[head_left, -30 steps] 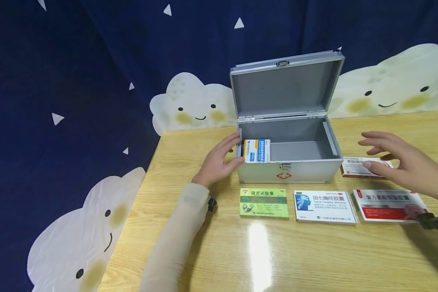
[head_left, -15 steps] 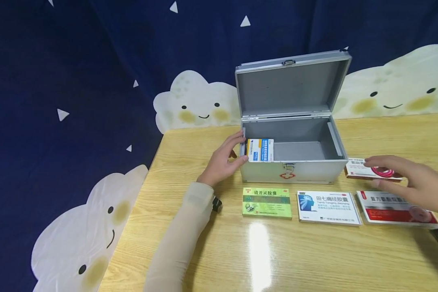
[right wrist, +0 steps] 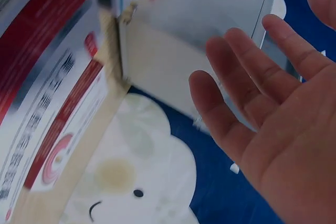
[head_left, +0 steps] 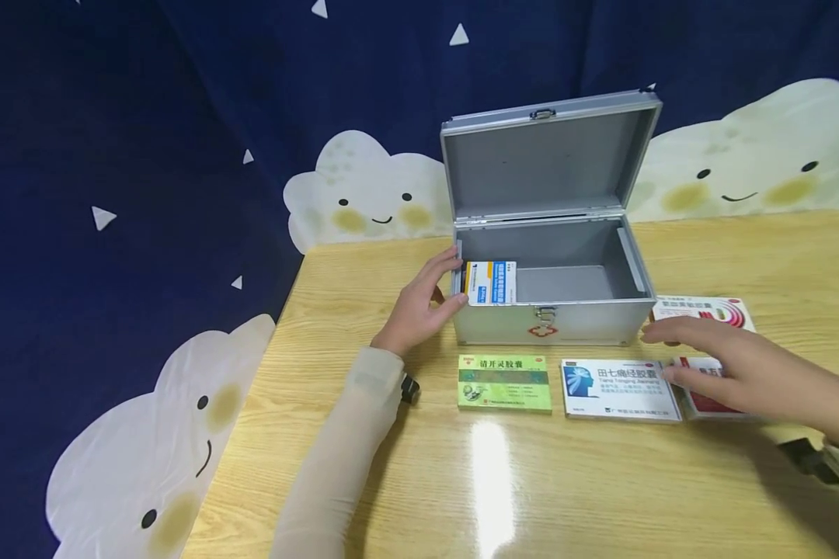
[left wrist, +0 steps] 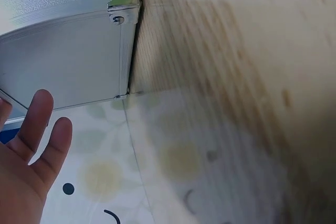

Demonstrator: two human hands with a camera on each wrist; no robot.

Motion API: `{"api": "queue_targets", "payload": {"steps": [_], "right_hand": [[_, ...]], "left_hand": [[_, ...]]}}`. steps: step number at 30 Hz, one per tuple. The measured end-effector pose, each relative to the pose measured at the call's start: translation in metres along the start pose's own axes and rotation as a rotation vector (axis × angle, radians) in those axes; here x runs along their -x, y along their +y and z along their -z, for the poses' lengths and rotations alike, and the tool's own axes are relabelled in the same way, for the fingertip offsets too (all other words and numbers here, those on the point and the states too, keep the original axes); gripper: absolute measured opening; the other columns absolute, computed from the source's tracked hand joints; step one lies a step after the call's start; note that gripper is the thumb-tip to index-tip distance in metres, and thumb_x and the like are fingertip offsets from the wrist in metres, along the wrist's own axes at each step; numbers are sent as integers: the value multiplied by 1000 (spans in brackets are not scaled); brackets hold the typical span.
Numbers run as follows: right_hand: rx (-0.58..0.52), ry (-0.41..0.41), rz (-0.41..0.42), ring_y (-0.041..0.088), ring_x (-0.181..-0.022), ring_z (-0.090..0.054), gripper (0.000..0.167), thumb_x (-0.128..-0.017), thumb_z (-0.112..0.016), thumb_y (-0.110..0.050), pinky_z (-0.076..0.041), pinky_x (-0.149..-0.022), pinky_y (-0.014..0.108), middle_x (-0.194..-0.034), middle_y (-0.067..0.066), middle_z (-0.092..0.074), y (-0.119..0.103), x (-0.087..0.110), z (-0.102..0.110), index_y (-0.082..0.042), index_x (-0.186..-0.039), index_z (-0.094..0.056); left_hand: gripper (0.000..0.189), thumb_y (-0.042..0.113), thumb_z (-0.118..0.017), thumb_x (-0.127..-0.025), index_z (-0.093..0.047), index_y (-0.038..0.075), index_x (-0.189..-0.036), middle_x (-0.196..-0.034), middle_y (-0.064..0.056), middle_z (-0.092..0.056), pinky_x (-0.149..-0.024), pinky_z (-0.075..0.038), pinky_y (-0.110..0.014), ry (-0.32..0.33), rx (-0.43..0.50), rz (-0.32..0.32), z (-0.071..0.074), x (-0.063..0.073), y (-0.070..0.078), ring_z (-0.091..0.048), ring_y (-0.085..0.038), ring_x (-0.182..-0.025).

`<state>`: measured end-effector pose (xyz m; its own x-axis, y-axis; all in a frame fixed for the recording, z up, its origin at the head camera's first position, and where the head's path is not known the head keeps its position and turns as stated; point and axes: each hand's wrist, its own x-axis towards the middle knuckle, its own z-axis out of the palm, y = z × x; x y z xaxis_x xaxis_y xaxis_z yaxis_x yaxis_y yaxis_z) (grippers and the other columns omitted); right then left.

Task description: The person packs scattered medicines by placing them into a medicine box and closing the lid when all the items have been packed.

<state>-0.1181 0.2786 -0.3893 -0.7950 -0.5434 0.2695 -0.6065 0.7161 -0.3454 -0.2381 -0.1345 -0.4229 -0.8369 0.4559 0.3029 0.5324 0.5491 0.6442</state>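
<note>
A silver metal first-aid case (head_left: 503,324) stands with its lid (head_left: 545,167) raised. Inside its left end is a white, blue and yellow medicine box (head_left: 491,282). My left hand (head_left: 419,310) rests on the case's left end, thumb at the front corner and fingers along the side rim. In the left wrist view, two loosely extended fingers (left wrist: 39,121) show beside its wall. My right hand (head_left: 748,373) is above the right-hand boxes, fingers extended and holding nothing. Its hand covers part of a red-and-white medicine box (head_left: 706,405); its thumb overlaps the white-and-blue medicine box (head_left: 622,390).
A green medicine box (head_left: 505,383) lies in front of the case, left of the white-and-blue one. Another white box with pink rings (head_left: 734,310) lies right of the case. All are on the wooden table (head_left: 566,489), with a dark blue cloud-print curtain (head_left: 363,70) behind.
My right hand has moved left and lower, from over the pink-ringed box towards the white-and-blue box. My left hand stays on the case. The view shifts slightly.
</note>
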Motion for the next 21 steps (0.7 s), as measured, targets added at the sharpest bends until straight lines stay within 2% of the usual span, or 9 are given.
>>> {"api": "queue_targets", "payload": {"steps": [2, 4, 6, 8, 10, 11, 16, 21], "right_hand": [[4, 0, 37, -11, -115, -49, 47, -79, -82, -18, -22, -97, -6, -124, 1, -67, -7, -6, -3, -19, -123, -66], [25, -23, 52, -1, -118, -54, 45, -80, -81, -20, -28, -100, 0, -123, -1, -68, -16, -14, -5, -20, -123, -66], [31, -76, 49, 11, -118, -59, 43, -84, -79, -24, -40, -104, 14, -125, -2, -67, -26, -25, -8, -22, -124, -66], [32, -131, 39, 19, -118, -62, 40, -87, -75, -28, -49, -100, 31, -127, -3, -66, -36, -35, -10, -23, -126, -65], [18, -166, 42, 21, -120, -62, 37, -90, -72, -31, -53, -96, 44, -130, -2, -65, -44, -42, -12, -22, -126, -65], [14, -171, 53, 22, -120, -62, 37, -91, -71, -31, -53, -95, 47, -131, -1, -64, -48, -45, -13, -22, -126, -65], [30, -130, 158, 23, -119, -61, 36, -88, -74, -28, -53, -94, 45, -131, 2, -64, -56, -50, -22, -20, -122, -66], [16, -143, 195, 24, -120, -60, 37, -88, -74, -27, -52, -96, 46, -133, 2, -62, -62, -53, -30, -19, -123, -65]], "left_hand": [[61, 38, -57, -96, -41, 14, -149, -164, 13, -26, -80, -54, -27, -4, 6, -1, 0, 0, 0, -61, -14, -82], [60, 38, -57, -96, -42, 14, -149, -164, 13, -26, -79, -54, -27, 1, 9, 3, 1, 0, -1, -61, -16, -81], [60, 36, -57, -95, -42, 13, -148, -164, 11, -27, -79, -55, -28, 11, 16, 4, 2, 1, -2, -60, -17, -80], [59, 35, -58, -94, -44, 13, -147, -164, 9, -28, -78, -55, -30, 26, 23, 0, 4, 1, -3, -60, -18, -78], [59, 35, -58, -94, -44, 13, -147, -164, 7, -29, -79, -56, -32, 31, 27, -12, 4, 0, -4, -59, -18, -78], [59, 35, -58, -94, -44, 13, -147, -164, 7, -29, -79, -56, -32, 32, 28, -18, 3, -1, -4, -59, -17, -77], [58, 35, -58, -95, -44, 13, -147, -164, 7, -28, -80, -56, -33, 31, 37, -33, 0, -4, -4, -59, -16, -77], [59, 35, -58, -95, -44, 13, -147, -164, 10, -28, -80, -55, -28, 24, 43, -6, -3, -2, -2, -58, -14, -77]]}}
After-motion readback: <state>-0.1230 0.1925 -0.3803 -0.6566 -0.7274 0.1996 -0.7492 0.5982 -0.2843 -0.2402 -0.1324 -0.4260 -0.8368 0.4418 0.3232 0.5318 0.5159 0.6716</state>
